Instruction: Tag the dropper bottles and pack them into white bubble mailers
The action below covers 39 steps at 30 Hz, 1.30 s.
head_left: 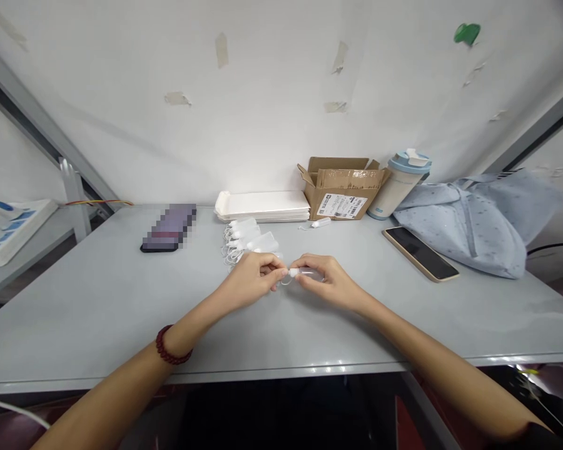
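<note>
My right hand (328, 280) is closed around a small translucent squeeze bottle (312, 272) lying sideways, its white nozzle end toward the left. At that end, the thumb and forefinger of my left hand (256, 276) pinch the small white cap (293, 272). A thin white cord loops down below the nozzle. Just beyond my left hand lies a row of several similar bottles (244, 230), their looped cords to the left; my fingers partly cover the nearest ones. One more small bottle (321, 222) lies alone in front of the cardboard box.
Behind stand a stack of white flat packs (267, 205), an open cardboard box (340, 187) and a blue-lidded tumbler (396, 187). Rightward lie a phone (421, 253) and a pale blue fabric bag (464, 225). A pixelated dark flat object (169, 228) lies leftward on the grey table (98, 312).
</note>
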### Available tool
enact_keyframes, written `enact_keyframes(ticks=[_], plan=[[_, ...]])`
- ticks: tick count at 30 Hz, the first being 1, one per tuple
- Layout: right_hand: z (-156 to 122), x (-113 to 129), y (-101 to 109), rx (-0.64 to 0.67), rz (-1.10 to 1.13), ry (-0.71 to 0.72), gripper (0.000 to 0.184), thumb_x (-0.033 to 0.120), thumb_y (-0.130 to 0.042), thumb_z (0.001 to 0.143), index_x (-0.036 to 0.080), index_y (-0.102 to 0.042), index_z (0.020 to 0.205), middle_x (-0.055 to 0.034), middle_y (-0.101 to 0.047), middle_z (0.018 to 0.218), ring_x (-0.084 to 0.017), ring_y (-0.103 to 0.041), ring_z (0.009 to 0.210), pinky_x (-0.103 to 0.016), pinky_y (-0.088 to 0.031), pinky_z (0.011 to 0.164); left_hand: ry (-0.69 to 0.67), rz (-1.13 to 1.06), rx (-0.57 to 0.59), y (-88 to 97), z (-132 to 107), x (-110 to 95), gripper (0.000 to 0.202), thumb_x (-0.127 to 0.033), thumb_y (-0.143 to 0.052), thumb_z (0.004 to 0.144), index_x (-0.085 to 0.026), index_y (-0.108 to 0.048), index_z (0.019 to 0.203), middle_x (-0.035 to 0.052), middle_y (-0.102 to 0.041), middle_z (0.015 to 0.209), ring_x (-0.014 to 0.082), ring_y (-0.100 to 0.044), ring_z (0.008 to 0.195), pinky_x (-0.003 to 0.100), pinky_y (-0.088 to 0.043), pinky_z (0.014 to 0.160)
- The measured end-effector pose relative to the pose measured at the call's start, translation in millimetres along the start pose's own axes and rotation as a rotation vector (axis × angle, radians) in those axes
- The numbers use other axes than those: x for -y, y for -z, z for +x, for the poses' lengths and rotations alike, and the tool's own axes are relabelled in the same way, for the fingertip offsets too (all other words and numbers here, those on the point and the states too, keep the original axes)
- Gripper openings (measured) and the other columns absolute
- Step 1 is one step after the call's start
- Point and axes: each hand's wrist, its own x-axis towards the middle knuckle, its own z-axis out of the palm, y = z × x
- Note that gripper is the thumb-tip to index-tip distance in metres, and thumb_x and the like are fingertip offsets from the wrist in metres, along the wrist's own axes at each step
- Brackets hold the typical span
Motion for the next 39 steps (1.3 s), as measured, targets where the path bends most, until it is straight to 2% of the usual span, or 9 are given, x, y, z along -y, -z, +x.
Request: enact_keyframes(ticks=[4,10,18,24,30,35,39], plan=[[2.2,3.0,2.8,-0.037,0.053,-0.012,0.019,0.026,-0.053,0.085,0.016,-0.067,0.09,-0.0051,-0.068,0.088,-0.016,-0.061,0.082,-0.028,-0.046,0.072,-0.021,-0.038,-0.004,6.5,-0.1,-5.6,0.022,-0.034,-0.055,0.082,-0.015,-0.064,0.076,-0.0005,-0.059,0.061,0.0119,-0.057,0.056,0.022,-0.043,0.054],[2.7,3.5,6.9,-0.072,0.058,-0.046,0.019,0.028,-0.054,0.084,0.015,-0.066,0.087,-0.0051,-0.069,0.087,-0.017,-0.061,0.08,-0.028,-0.046,0.07,0.007,-0.089,-0.058,15.2,2.8,-3.4,0.028,-0.038,-0.051,0.085,-0.015,-0.064,0.074,0.0009,-0.062,0.066,0.0107,-0.057,0.054,0.023,-0.045,0.053],[2.3,2.7,6.2,-0.049,0.053,-0.03,0.02,0.028,-0.053,0.086,0.016,-0.068,0.091,-0.0054,-0.069,0.09,-0.017,-0.062,0.082,-0.028,-0.046,0.071,0.021,-0.044,0.006,12.2,-0.5,-7.2,0.023,-0.037,-0.057,0.08,-0.015,-0.063,0.075,0.0008,-0.062,0.067,0.0115,-0.058,0.056,0.023,-0.045,0.053],[3.2,2.5,7.7,-0.046,0.006,-0.039,0.021,0.029,-0.055,0.086,0.016,-0.067,0.096,-0.0051,-0.068,0.092,-0.016,-0.06,0.083,-0.025,-0.043,0.067,0.028,-0.038,-0.021,13.4,-0.1,-7.7,0.022,-0.036,-0.057,0.08,-0.015,-0.062,0.075,-0.0006,-0.059,0.063,0.0108,-0.056,0.054,0.022,-0.043,0.051],[6.9,-7.8,9.5,-0.091,-0.094,-0.061,0.021,0.031,-0.056,0.085,0.015,-0.065,0.096,-0.0043,-0.065,0.087,-0.013,-0.055,0.074,-0.025,-0.042,0.063,-0.007,0.046,-0.143,21.5,-0.4,-7.9,0.02,-0.033,-0.056,0.079,-0.015,-0.061,0.071,-0.0003,-0.06,0.063,0.0119,-0.057,0.054,0.022,-0.042,0.051],[8.2,-17.1,8.0,-0.127,-0.174,-0.055,0.023,0.032,-0.056,0.084,0.016,-0.064,0.099,-0.0063,-0.061,0.089,-0.015,-0.055,0.078,-0.023,-0.04,0.055,-0.043,0.157,-0.187,22.6,1.8,-4.4,0.018,-0.029,-0.054,0.077,-0.015,-0.062,0.07,0.0007,-0.062,0.065,0.0129,-0.057,0.055,0.023,-0.044,0.054],[8.8,-24.3,6.2,-0.15,-0.243,-0.007,0.022,0.029,-0.056,0.084,0.016,-0.062,0.101,-0.0082,-0.063,0.095,-0.017,-0.056,0.083,-0.027,-0.045,0.063,-0.077,0.264,-0.186,20.4,2.1,-2.7,0.018,-0.027,-0.052,0.077,-0.016,-0.063,0.068,0.0011,-0.063,0.063,0.0138,-0.056,0.057,0.024,-0.043,0.054]])
